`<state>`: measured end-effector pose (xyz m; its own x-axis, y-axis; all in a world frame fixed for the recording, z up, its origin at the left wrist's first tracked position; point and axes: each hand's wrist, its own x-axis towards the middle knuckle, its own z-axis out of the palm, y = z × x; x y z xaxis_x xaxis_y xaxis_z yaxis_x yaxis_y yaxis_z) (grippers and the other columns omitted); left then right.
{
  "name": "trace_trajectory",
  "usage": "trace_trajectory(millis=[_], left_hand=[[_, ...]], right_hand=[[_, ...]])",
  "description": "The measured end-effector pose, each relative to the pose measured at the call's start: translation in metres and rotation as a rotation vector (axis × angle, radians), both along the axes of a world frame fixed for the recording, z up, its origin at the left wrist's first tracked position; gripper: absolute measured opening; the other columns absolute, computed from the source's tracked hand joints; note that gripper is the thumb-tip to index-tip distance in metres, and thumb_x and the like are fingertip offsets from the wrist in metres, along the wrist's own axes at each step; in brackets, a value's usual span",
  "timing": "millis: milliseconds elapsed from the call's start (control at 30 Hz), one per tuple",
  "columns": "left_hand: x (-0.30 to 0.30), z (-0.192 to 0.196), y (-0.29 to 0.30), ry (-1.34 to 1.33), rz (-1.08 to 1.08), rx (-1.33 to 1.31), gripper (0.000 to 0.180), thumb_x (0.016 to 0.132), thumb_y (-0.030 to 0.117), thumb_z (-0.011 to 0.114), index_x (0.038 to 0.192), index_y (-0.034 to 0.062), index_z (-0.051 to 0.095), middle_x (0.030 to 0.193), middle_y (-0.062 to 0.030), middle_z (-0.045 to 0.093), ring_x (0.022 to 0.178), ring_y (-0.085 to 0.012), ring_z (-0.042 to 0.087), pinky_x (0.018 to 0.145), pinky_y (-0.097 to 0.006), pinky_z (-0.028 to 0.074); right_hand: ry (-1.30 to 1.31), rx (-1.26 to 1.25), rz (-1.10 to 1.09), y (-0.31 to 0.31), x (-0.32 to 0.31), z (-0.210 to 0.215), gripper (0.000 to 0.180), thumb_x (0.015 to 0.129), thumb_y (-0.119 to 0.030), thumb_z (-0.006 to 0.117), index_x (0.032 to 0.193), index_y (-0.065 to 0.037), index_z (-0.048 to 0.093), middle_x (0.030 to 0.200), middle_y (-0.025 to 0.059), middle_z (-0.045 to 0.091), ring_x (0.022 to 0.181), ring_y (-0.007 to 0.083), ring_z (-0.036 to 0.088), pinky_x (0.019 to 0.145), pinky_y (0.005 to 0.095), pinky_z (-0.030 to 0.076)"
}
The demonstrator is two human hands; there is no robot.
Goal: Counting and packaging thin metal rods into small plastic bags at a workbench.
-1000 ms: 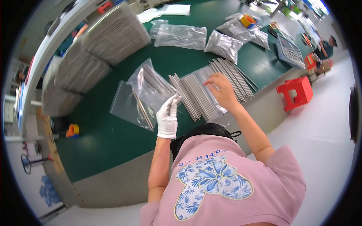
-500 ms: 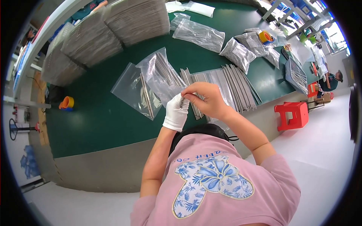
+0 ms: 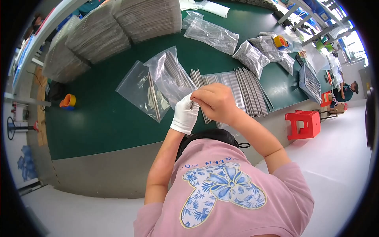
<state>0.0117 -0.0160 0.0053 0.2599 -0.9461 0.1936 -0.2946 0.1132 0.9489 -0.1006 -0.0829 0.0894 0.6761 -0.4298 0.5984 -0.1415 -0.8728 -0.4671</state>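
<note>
My left hand (image 3: 184, 115), in a white glove, is closed at the near end of a clear plastic bag (image 3: 160, 65) with several thin metal rods inside. A little dark grey shows at its fingers, too small to name. My bare right hand (image 3: 216, 102) is closed in a pinch against the gloved fingertips; what it pinches is hidden. Under the filled bag lies a flat clear bag (image 3: 128, 87) with thin rods (image 3: 153, 96) on it. Behind and right of my right hand, many loose metal rods (image 3: 250, 93) lie side by side, partly over clear plastic.
Tall stacks of plastic-wrapped sheets (image 3: 148, 19) stand at the back left. Tape rolls (image 3: 68, 101) sit at the left. Filled bags (image 3: 252, 59), an empty clear bag (image 3: 213, 35) and a blue basket (image 3: 310, 83) lie toward the right. A red stool (image 3: 303, 124) stands beside the green table (image 3: 94, 134).
The view has shifted slightly. Both hands stay together; my right-hand fingers are curled in a little more against the glove, and the bags and rods lie as before.
</note>
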Motion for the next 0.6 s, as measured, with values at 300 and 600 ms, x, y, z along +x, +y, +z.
trace_trajectory(millis=[300, 600], left_hand=[[0.0, -0.005, 0.003, 0.053, -0.021, -0.026, 0.019, 0.083, 0.013, 0.055, 0.1, 0.0032, 0.057, 0.085, -0.0141, 0.061, 0.075, -0.0249, 0.061, 0.068, -0.028, 0.046], [-0.004, -0.001, 0.004, 0.068, -0.03, 0.044, 0.013, 0.08, 0.006, 0.055, 0.092, 0.003, 0.058, 0.077, -0.0126, 0.061, 0.069, -0.0245, 0.06, 0.062, -0.029, 0.045]], right_hand=[[0.011, 0.11, 0.024, 0.0, -0.003, -0.005, 0.01, 0.069, -0.007, 0.061, 0.078, -0.006, 0.061, 0.071, 0.0075, 0.062, 0.065, 0.0253, 0.059, 0.058, 0.0327, 0.046], [0.062, 0.089, 0.027, 0.0, -0.005, 0.004, 0.008, 0.069, -0.004, 0.062, 0.076, -0.005, 0.062, 0.071, 0.0086, 0.062, 0.064, 0.026, 0.059, 0.057, 0.0322, 0.045]])
